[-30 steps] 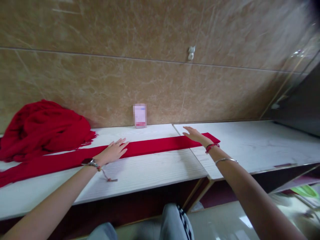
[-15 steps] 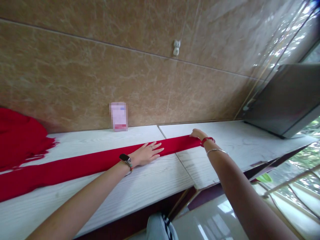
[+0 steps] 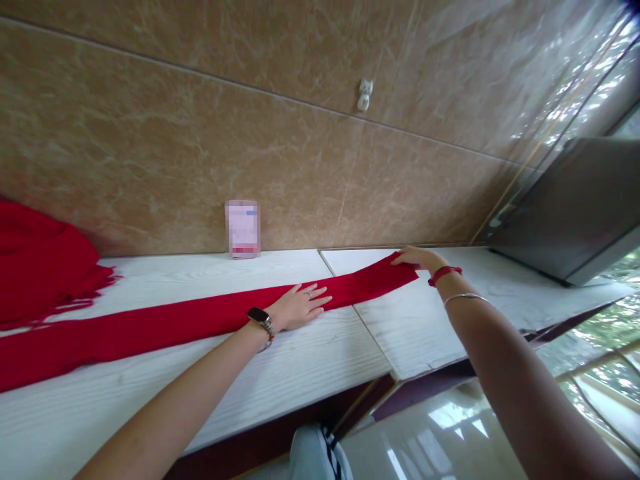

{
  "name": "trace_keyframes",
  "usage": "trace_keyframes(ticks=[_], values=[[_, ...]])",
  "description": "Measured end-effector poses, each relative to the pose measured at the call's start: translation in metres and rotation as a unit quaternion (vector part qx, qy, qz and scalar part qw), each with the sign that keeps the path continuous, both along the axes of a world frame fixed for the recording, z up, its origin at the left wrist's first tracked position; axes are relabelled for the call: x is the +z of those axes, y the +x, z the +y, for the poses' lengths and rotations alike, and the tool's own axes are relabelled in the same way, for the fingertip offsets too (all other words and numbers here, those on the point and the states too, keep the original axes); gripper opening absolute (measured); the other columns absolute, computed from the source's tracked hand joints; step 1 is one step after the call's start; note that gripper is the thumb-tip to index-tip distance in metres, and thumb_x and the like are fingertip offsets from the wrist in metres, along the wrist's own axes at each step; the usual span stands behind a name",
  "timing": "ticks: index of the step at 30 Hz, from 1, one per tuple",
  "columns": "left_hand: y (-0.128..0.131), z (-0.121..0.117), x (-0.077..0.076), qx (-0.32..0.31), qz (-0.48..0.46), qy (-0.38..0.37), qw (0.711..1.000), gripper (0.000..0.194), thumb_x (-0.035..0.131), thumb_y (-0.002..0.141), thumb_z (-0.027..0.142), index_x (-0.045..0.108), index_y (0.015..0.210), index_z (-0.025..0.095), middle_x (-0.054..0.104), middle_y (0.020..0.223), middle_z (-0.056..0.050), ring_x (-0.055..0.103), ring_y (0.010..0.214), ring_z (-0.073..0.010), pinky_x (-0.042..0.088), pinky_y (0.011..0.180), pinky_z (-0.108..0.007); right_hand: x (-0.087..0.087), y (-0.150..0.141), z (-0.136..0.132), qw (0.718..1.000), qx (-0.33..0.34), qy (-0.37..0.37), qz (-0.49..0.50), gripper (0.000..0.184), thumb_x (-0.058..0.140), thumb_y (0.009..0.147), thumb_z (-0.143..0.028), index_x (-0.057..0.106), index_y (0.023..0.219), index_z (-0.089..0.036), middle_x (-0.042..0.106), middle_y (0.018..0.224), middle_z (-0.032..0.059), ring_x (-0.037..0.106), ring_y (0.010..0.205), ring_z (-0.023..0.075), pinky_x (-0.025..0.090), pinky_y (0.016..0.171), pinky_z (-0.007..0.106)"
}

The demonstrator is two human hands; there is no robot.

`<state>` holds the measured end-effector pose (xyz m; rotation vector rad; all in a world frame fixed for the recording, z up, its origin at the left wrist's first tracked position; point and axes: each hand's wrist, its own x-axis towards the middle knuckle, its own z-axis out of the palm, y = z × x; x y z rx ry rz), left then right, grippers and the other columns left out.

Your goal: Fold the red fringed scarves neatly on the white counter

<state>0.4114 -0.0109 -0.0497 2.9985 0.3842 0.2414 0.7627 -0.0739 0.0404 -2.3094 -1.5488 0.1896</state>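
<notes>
Across the white counter [image 3: 165, 273], a long red cloth [image 3: 175, 323] runs from the left edge of view to just past the seam between the boards. Change noted: its right end now angles up toward the wall [image 3: 200, 153], where a half-second ago it ran straighter. Right hand [image 3: 423, 257] has the end's wall-side corner clamped between thumb and fingers. Left hand [image 3: 295, 310] has stayed flat on the cloth, fingers apart, near the seam. Judgement: the press steadies the middle while the end alone shifts.

Cloth itself: plain deep red, narrow, mostly flat, edges fairly even; slight ripple at left, gentle bend beyond the seam. End looks a little raised; how far, cannot tell. Fringed red heap [image 3: 40, 267] behind its left stretch. Blurred pink item [image 3: 243, 230] upright against the wall.
</notes>
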Motion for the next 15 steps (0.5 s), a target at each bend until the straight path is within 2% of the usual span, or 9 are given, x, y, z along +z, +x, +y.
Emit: trace_keyframes(ticks=[2, 4, 8, 11, 15], values=[[0.001, -0.002, 0.001, 0.015, 0.000, 0.005, 1.000, 0.043, 0.024, 0.092, 0.042, 0.034, 0.132, 0.033, 0.030, 0.142, 0.001, 0.024, 0.131, -0.0212, 0.017, 0.104, -0.048, 0.022, -0.009, -0.009, 0.998, -0.005, -0.021, 0.051, 0.006, 0.061, 0.069, -0.011, 0.067, 0.070, -0.011, 0.067, 0.063, 0.0070, 0.061, 0.055, 0.0156, 0.050, 0.051, 0.024], [-0.001, -0.005, 0.003, 0.036, -0.002, 0.013, 0.999, 0.044, 0.024, 0.091, 0.044, 0.037, 0.131, 0.031, 0.032, 0.142, -0.002, 0.026, 0.130, -0.0220, 0.020, 0.103, -0.048, 0.045, -0.020, -0.017, 0.994, -0.014, -0.007, 0.106, 0.012, 0.059, 0.073, -0.015, 0.066, 0.080, -0.009, 0.068, 0.072, 0.0102, 0.061, 0.058, 0.0162, 0.051, 0.053, 0.024], [-0.027, -0.012, 0.008, 0.097, -0.021, 0.026, 0.995, 0.046, 0.026, 0.090, 0.046, 0.045, 0.127, 0.026, 0.038, 0.138, -0.005, 0.032, 0.128, -0.0244, 0.024, 0.101, -0.047, 0.077, -0.046, -0.030, 0.988, -0.025, 0.039, 0.148, 0.021, 0.057, 0.076, -0.018, 0.061, 0.093, -0.006, 0.067, 0.080, 0.0132, 0.062, 0.063, 0.0170, 0.052, 0.058, 0.026], [-0.056, -0.016, 0.009, 0.139, -0.029, 0.030, 0.989, 0.047, 0.027, 0.090, 0.047, 0.046, 0.126, 0.024, 0.038, 0.138, -0.008, 0.032, 0.127, -0.0259, 0.026, 0.100, -0.047, 0.086, -0.062, -0.033, 0.987, -0.018, 0.049, 0.150, 0.020, 0.057, 0.076, -0.018, 0.062, 0.093, -0.008, 0.067, 0.079, 0.0114, 0.062, 0.061, 0.0174, 0.052, 0.057, 0.027], [-0.080, -0.019, 0.006, 0.162, -0.014, 0.024, 0.986, 0.047, 0.027, 0.090, 0.045, 0.043, 0.129, 0.023, 0.037, 0.138, -0.009, 0.031, 0.128, -0.0256, 0.026, 0.100, -0.046, 0.084, -0.081, -0.025, 0.993, -0.014, 0.048, 0.105, 0.018, 0.054, 0.076, -0.018, 0.063, 0.089, -0.010, 0.067, 0.071, 0.0071, 0.061, 0.056, 0.0156, 0.049, 0.052, 0.025]])
